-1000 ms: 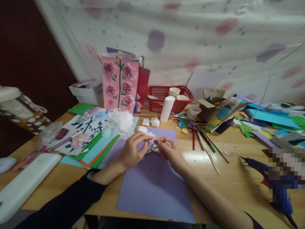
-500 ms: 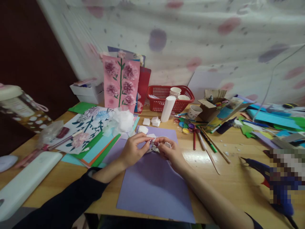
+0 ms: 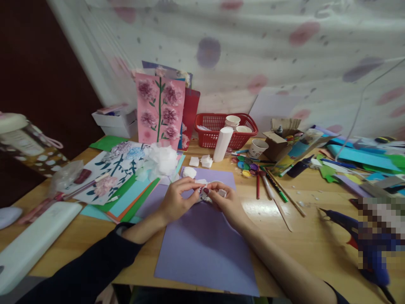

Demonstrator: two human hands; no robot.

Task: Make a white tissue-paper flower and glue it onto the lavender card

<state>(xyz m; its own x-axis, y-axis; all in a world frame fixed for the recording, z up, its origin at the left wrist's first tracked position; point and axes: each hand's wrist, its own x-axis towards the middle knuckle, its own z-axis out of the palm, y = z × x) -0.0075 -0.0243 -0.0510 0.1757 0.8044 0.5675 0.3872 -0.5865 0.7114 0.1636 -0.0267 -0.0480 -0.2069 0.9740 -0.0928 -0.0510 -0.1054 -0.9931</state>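
Note:
Over the far half of a purple sheet of paper [image 3: 207,249], both hands meet with fingertips pinched together. My left hand [image 3: 179,198] and my right hand [image 3: 228,202] grip a small piece of white tissue paper [image 3: 204,185] between them, mostly covered by the fingers. More white paper shows just behind and below the fingertips, partly hidden. A white paper wad [image 3: 189,172] lies on the sheet's far edge. Beyond it sit small stacks of white paper squares [image 3: 206,161] and an upright white roll [image 3: 223,144].
At left are a fluffy white tissue heap [image 3: 163,160], coloured sheets [image 3: 126,196] and a white device [image 3: 41,242]. Behind stand a pink flower picture [image 3: 160,107] and a red basket [image 3: 209,137]. To the right lie paint pots [image 3: 247,166], brushes [image 3: 268,188] and a blue glue gun [image 3: 344,223].
My fingertips have shifted slightly against each other, the right thumb and finger closing nearer the left. Both hands otherwise keep their place over the purple sheet.

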